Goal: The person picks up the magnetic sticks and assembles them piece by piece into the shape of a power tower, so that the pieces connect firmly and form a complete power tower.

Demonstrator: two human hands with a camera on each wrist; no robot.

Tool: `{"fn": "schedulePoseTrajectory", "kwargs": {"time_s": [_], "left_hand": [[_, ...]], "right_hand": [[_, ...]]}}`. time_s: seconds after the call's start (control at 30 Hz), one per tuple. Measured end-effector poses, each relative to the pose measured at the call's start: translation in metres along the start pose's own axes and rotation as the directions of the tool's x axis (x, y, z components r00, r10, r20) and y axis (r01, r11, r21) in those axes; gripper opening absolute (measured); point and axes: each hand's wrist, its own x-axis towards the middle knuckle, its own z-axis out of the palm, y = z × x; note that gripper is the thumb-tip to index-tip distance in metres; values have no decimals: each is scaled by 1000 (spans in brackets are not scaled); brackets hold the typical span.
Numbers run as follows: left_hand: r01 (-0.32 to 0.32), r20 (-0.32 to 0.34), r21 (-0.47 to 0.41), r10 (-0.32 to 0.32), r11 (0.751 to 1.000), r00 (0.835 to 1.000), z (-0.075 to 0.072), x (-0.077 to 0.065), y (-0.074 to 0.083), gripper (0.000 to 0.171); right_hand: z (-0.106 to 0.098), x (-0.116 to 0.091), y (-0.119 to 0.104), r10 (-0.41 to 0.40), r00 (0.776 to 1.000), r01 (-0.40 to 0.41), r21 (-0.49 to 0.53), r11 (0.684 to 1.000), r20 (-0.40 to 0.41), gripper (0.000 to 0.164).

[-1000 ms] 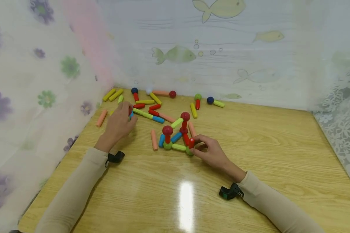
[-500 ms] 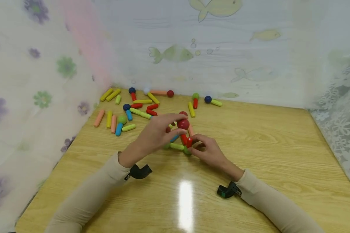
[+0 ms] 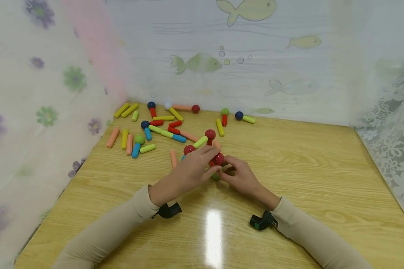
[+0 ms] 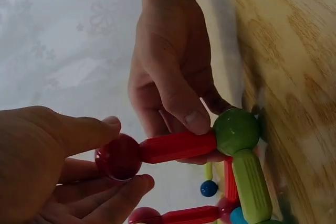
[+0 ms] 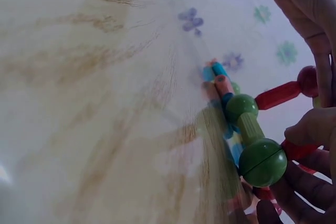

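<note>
My left hand [image 3: 190, 172] pinches a dark red ball [image 4: 118, 157] between thumb and fingers. The ball sits at the top end of an upright red rod [image 4: 178, 146]. My right hand [image 3: 244, 178] holds that rod low down, its thumb beside the green ball [image 4: 237, 131] at the rod's foot. From this green ball a yellow-green rod [image 4: 252, 182] runs along the table to another green ball [image 5: 242, 107]. Behind stand two more corners of the frame, topped by red balls [image 3: 210, 135]. My left hand covers much of the frame's base in the head view.
Loose rods and balls lie to the back left, among them a blue rod [image 3: 179, 138], a pink rod [image 3: 113, 137] and a green ball [image 3: 139, 139]. A navy ball with a rod [image 3: 239, 115] lies farther back. Patterned cloth [image 3: 195, 33] rises along the table's [image 3: 309, 160] back.
My left hand has carried the red ball from the pile at the left over to the upright red rod and set it at the rod's top. The right hand has stayed on the rod.
</note>
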Motion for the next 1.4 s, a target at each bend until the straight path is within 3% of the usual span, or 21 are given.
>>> {"fn": "schedulePoseTrajectory", "kwargs": {"time_s": [0.13,0.3,0.4,0.53,0.6,0.73,0.8,0.87,0.93,1.03,1.13,1.27,1.4], "left_hand": [[-32,-56,-3,32,999,998,-14,-3,-1,50],[-43,-224,-79,24,996,974,-48,-9,-21,30],[14,-281,-119,-47,993,959,-64,-18,-44,25],[199,-274,-91,-217,976,937,-83,-37,-84,28],[309,-264,-65,-315,949,912,-92,-48,-108,30],[505,-278,-44,-496,862,822,-109,-71,-151,31],[574,-275,-42,-562,818,780,-114,-81,-165,30],[614,-251,-30,-600,789,759,-117,-90,-174,29],[629,-215,-24,-618,777,756,-116,-94,-181,30],[624,-163,-1,-616,781,771,-110,-93,-187,31],[621,-106,79,-613,780,783,-102,-88,-186,30],[614,-34,272,-630,741,776,-90,-83,-179,28],[599,-39,385,-636,703,771,-77,-82,-176,28]], "right_hand": [[1,1,-2,-12,1000,12,-6,1000,-20,27],[3,1,-6,-42,998,39,-48,998,-52,27],[4,0,-6,-56,996,50,-82,995,-67,22],[5,0,-5,-62,996,55,-99,994,-68,19],[5,0,-5,-57,996,50,-97,994,-66,20],[5,-1,-6,-41,997,36,-76,996,-64,23],[5,-1,-6,-35,998,31,-65,997,-60,24],[4,0,-6,-25,998,22,-61,998,-57,25],[3,0,-6,-16,998,13,-58,998,-57,26],[2,0,-6,-8,998,5,-56,998,-61,26],[2,0,-6,-6,998,3,-50,999,-57,27],[3,-1,-5,-5,998,2,-55,998,-55,27],[5,-2,-4,-11,998,7,-55,998,-56,27]]}}
